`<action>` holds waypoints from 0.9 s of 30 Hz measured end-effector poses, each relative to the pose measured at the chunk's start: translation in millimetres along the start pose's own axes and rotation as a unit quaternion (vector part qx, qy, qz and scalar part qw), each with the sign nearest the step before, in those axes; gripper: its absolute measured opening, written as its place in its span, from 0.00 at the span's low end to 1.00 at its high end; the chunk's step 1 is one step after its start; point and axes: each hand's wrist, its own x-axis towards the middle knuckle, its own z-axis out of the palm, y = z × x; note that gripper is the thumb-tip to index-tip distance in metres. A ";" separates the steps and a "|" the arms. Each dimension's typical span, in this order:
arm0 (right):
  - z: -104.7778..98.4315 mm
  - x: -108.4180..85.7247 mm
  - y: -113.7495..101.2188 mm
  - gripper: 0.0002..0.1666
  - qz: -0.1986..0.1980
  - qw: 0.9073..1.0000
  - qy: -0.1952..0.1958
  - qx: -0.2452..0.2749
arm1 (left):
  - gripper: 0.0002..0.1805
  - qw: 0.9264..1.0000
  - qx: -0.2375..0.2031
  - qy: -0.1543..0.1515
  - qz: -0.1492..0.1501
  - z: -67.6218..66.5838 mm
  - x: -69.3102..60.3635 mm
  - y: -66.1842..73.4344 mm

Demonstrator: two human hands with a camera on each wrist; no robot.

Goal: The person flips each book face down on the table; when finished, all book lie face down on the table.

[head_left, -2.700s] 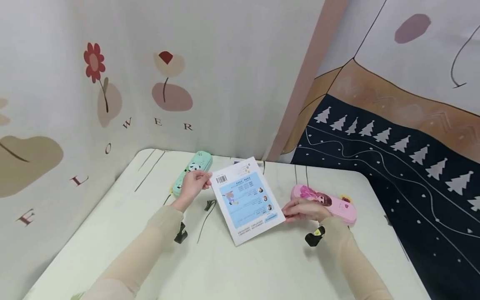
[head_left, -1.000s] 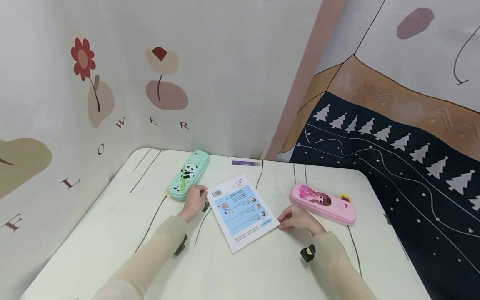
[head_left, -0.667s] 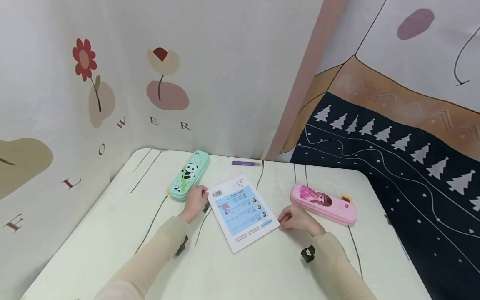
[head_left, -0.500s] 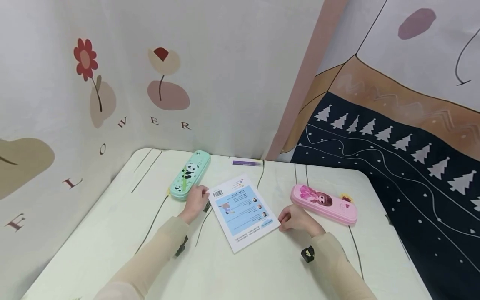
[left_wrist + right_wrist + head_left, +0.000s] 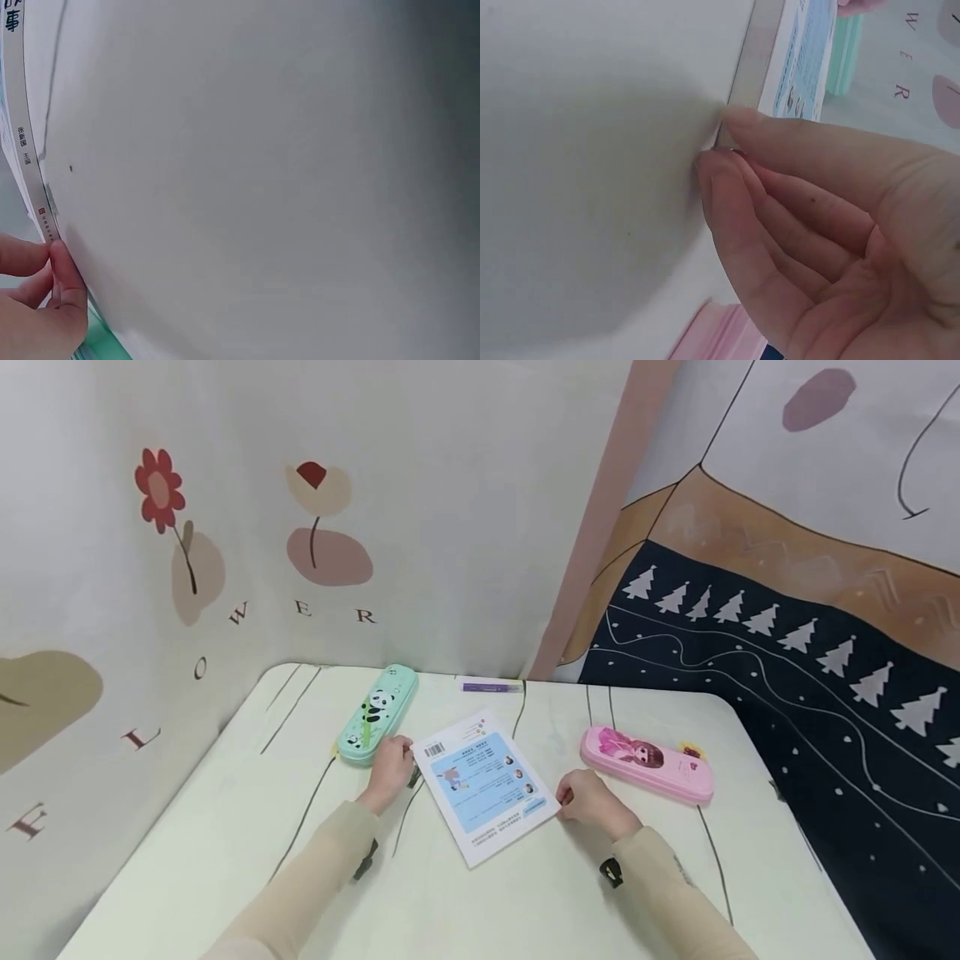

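A thin book (image 5: 487, 797) lies on the pale tabletop, a white cover with a blue panel and a barcode facing up. My left hand (image 5: 390, 770) pinches its upper-left corner; the left wrist view has thumb and fingertips at the end of the printed spine (image 5: 30, 161). At the opposite, lower-right corner, my right hand (image 5: 596, 802) holds the book's edge between thumb and fingertips, seen close in the right wrist view. A green pencil case (image 5: 378, 714) with a panda lies just beyond the left hand. Behind the right hand is a pink pencil case (image 5: 648, 766).
A purple pen (image 5: 491, 687) lies near the table's far edge. Patterned cloth (image 5: 450, 527) hangs behind the table, with a dark tree-printed section (image 5: 757, 693) on the right. The tabletop (image 5: 390, 910) carries thin printed lines.
The book has come down from a raised, tilted position to the table, uncovering the purple pen. Both hands went down with it. Over the last second they have stayed nearly still.
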 end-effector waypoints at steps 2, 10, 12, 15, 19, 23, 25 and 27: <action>1.5 -1.4 -1.2 0.10 -0.005 1.000 0.006 -0.016 | 0.13 1.000 0.004 0.000 -0.001 0.2 -1.5 -0.2; 7.7 -8.9 -5.7 0.06 -0.021 0.996 0.049 -0.073 | 0.12 1.000 0.010 -0.001 -0.003 -2.3 -2.9 3.1; 8.8 -11.8 -7.9 0.06 -0.014 0.996 0.050 -0.069 | 0.12 1.000 0.015 0.000 -0.001 -3.1 -1.5 4.3; 9.5 -16.6 -10.6 0.08 -0.007 0.997 0.048 -0.066 | 0.12 1.000 0.017 -0.002 0.000 -3.0 2.3 7.7; 12.0 -23.0 -14.6 0.08 -0.003 0.997 0.047 -0.057 | 0.14 1.000 0.010 -0.007 0.003 -2.4 7.5 12.0; 15.5 -27.9 -17.7 0.09 -0.004 0.997 0.048 -0.057 | 0.14 1.000 0.009 -0.002 0.014 -0.4 12.1 12.4; 17.1 -30.4 -19.3 0.09 -0.003 0.997 0.048 -0.058 | 0.14 1.000 0.013 0.002 0.021 1.4 14.2 12.0; 18.9 -33.4 -20.3 0.09 -0.005 0.997 0.049 -0.060 | 0.14 1.000 0.012 0.004 0.024 3.2 15.7 12.2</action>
